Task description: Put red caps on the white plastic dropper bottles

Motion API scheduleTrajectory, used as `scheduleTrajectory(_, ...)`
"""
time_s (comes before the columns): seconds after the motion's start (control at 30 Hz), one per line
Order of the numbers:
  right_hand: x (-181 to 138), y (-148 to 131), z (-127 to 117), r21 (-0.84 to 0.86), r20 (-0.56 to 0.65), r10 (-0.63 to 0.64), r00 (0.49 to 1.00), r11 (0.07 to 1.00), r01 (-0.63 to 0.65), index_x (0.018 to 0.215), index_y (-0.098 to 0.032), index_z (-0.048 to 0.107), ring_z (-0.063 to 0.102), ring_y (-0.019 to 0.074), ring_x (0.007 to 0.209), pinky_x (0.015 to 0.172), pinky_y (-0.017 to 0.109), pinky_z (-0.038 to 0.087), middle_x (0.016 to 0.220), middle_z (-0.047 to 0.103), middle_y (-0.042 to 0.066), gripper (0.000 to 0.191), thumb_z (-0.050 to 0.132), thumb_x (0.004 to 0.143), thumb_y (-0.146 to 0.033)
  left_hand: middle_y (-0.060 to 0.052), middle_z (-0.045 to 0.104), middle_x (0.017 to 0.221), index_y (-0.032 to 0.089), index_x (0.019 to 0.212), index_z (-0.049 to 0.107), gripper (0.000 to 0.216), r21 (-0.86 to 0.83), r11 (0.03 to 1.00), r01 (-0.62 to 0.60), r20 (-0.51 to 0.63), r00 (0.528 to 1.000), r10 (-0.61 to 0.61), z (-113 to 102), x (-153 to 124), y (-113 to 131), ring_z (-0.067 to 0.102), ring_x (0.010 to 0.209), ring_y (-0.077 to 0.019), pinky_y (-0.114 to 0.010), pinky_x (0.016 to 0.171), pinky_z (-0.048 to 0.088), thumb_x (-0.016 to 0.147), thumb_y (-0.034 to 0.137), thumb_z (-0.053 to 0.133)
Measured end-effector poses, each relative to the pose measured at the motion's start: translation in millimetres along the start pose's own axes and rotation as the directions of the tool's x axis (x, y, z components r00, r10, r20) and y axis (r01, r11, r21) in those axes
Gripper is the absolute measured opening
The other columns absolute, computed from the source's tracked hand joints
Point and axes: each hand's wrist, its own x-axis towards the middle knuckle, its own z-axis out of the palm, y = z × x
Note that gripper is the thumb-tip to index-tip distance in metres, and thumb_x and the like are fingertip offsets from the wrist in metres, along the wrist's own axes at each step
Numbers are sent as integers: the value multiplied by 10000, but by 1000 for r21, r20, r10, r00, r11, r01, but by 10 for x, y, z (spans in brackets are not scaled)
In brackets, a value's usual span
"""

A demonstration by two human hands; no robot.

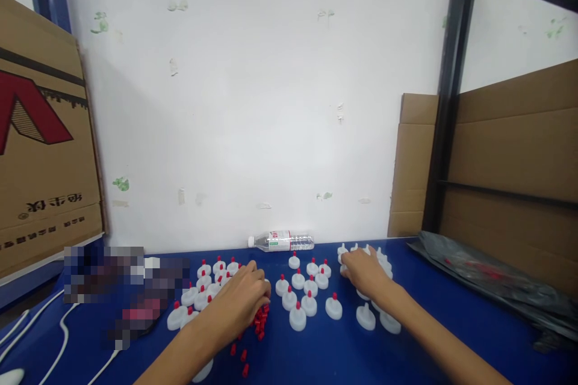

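My left hand (246,296) is closed, its fingers curled down over a heap of small red tips (260,323). A sliver of white shows by its fingertips, but what they grip is hidden. At the right, my right hand (363,271) reaches into a cluster of white spout caps without red tips (365,317). Its thumb and forefinger are bent around one white cap (344,267); the other fingers are partly hidden. White spout caps with red tips (297,316) stand in a group between my hands. More red-tipped caps (189,296) lie left of my left hand.
A clear plastic bottle (282,241) lies against the white wall on the blue tabletop (307,361). A grey plastic bag (492,280) lies at the right. Cardboard (515,156) and a dark metal frame (445,108) flank the table. White cables (63,337) run across the left.
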Motion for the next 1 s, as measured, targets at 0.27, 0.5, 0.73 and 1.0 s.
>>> scheduleTrajectory(0.27,37,44,-22,71,-75,-19,997,997,24,1002,-114,703,678,352,973,880,428,425,919,741,169,132,646,898,-170,-36,631,882,190,789,656,167,-17,1000,4,27,1000,-4,260,22,-103,534,919,-229,-325,742,374,949,160,616)
scheduleTrajectory(0.5,-67,-136,-175,167,-303,-87,949,976,143,1222,-147,608,646,291,1037,879,368,477,1102,677,146,255,514,1015,-261,-64,657,878,173,882,630,158,33,999,38,-14,999,-37,65,6,101,586,865,-238,-343,747,427,981,144,511)
scheduleTrajectory(0.73,-190,-349,-261,287,-539,-333,773,791,541,1261,-200,571,636,249,1045,854,370,544,1162,643,97,267,480,1061,-351,-50,676,958,194,1074,632,149,75,994,-84,-369,923,106,117,68,93,607,845,-226,-349,746,437,1005,160,504)
scheduleTrajectory(1.0,-373,-543,-334,191,-536,-506,676,707,681,1175,-229,620,608,227,956,822,360,502,1080,657,52,204,652,982,-286,-39,701,933,188,1112,616,204,87,978,-188,-562,802,204,143,68,108,601,768,-202,-363,730,415,1014,112,455)
